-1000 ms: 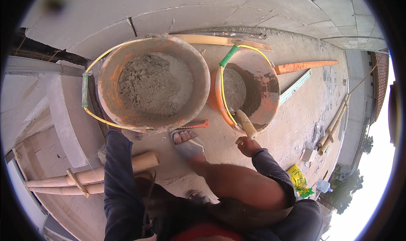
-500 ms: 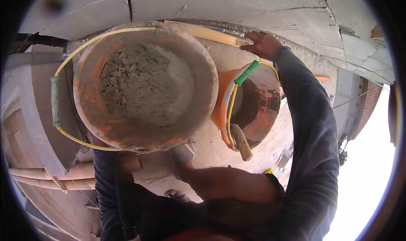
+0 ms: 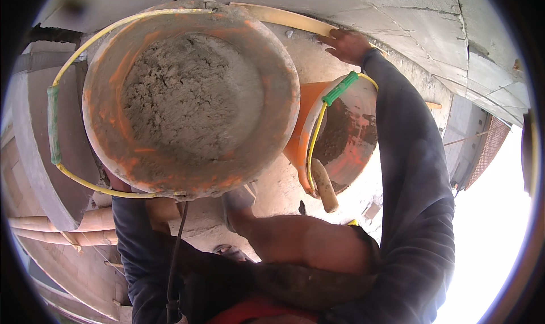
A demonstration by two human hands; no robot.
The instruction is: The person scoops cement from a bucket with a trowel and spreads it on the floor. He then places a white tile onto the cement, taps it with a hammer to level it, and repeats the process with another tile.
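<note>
A large bucket (image 3: 105, 128) of crumbly grey mortar (image 3: 176, 97) looms close in front, its orange wall smeared with dried cement. My left hand (image 3: 116, 181) is under the near left side of this bucket; its fingers are hidden behind it. A yellow wire handle with a green grip (image 3: 54, 125) hangs out to the left. At upper right, my right hand (image 3: 351, 47) is closed around a pale wooden strip (image 3: 289, 18) that runs along the wall behind the bucket. Below my right forearm stands a smaller orange bucket (image 3: 304, 122), mortar-stained inside, with a wooden tool handle (image 3: 325, 186) sticking out.
Grey block wall (image 3: 420, 34) curves along the far side. Grey slabs (image 3: 48, 148) stand at left, above bamboo poles (image 3: 68, 236). My bent leg (image 3: 304, 241) shows below the buckets. A dark cord (image 3: 176, 256) hangs in front of me.
The large bucket looks bigger and has shifted slightly up and left. My right hand and the strip have moved a little toward the far side. A dark cord has come into view.
</note>
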